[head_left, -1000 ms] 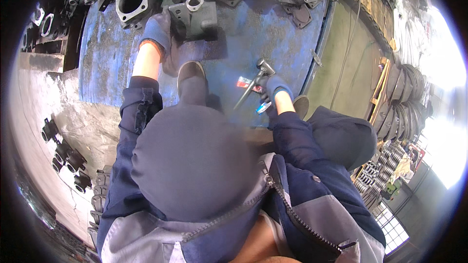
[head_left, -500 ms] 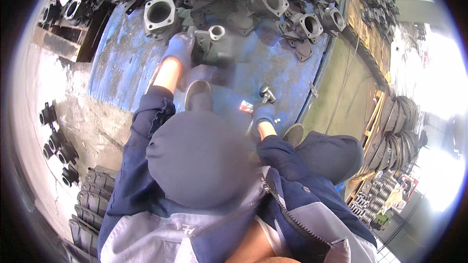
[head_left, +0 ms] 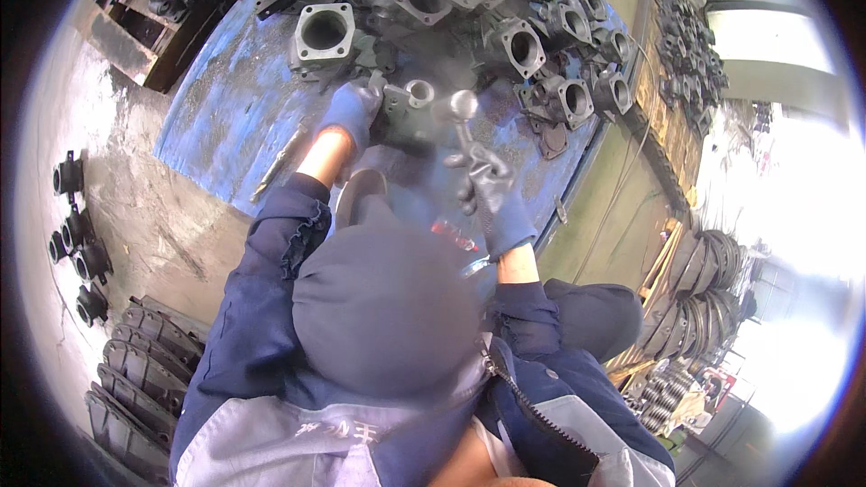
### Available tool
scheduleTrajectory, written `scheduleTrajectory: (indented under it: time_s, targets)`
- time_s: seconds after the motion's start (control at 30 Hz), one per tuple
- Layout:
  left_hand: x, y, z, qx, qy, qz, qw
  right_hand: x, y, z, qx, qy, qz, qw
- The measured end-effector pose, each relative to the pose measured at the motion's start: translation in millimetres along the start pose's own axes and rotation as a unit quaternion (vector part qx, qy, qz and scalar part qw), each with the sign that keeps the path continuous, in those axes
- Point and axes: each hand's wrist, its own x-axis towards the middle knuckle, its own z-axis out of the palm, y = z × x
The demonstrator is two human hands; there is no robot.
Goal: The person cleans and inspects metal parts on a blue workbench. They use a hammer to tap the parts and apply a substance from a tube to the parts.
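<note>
My left hand (head_left: 350, 113), in a blue and grey glove, is closed at the left edge of a dark metal casting (head_left: 403, 129). A small pale ring-shaped boss stands on the casting's top. In its dark-palmed glove, my right hand (head_left: 490, 182) grips a hammer (head_left: 462, 108), whose rounded head is raised to the right of the casting. The hammer looks slightly blurred and apart from the casting. Just beyond my left hand sits a larger casting (head_left: 309, 54) with a square flange and a round bore.
Many similar castings (head_left: 521, 50) crowd the far side of the blue, worn work surface (head_left: 212, 131). A thin rod-like tool (head_left: 280, 162) lies left of my left forearm. A red and white item (head_left: 454, 235) is near my right wrist. Dark parts (head_left: 81, 248) stand on the floor at left.
My right hand has lifted the hammer from low on the right up and forward, beside the casting. My left hand stays at the casting's edge. The whole view has shifted slightly.
</note>
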Motion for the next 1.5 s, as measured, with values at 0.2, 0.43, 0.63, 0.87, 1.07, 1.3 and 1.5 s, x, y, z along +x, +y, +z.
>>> scheduleTrajectory:
  time_s: [0.2, 0.43, 0.63, 0.87, 1.07, 1.3, 1.5]
  targets:
    - [-27.7, -3.6, -3.5, 0.224, 0.027, 0.171, 0.959, 16.0, -1.6, 32.8, 0.013, 0.014, 0.082, 0.996]
    - [-33.0, 2.0, -4.2, 0.087, 0.032, 0.095, 0.991, 19.3, -6.7, 38.4, -0.111, 0.056, -0.015, 0.992]
    - [-36.1, 11.0, -10.7, -0.116, 0.036, -0.042, 0.992, 13.0, -13.7, 43.4, -0.102, 0.048, -0.045, 0.993]
    - [-28.3, 5.7, -5.4, 0.049, 0.022, 0.022, 0.998, 12.2, -10.8, 29.2, -0.036, 0.031, -0.063, 0.997]
    - [-19.9, 4.8, 2.4, 0.132, 0.021, 0.109, 0.985, 33.0, 16.0, 19.8, -0.134, 0.024, 0.005, 0.991]
    - [-26.6, 11.9, -8.0, 0.25, -0.036, 0.134, 0.958, 16.8, 4.2, 23.3, -0.065, 0.029, -0.068, 0.995]
    - [-27.1, 16.1, -8.0, -0.011, 0.005, 0.009, 1.0, 17.1, -0.1, 28.0, -0.058, 0.045, -0.003, 0.997]
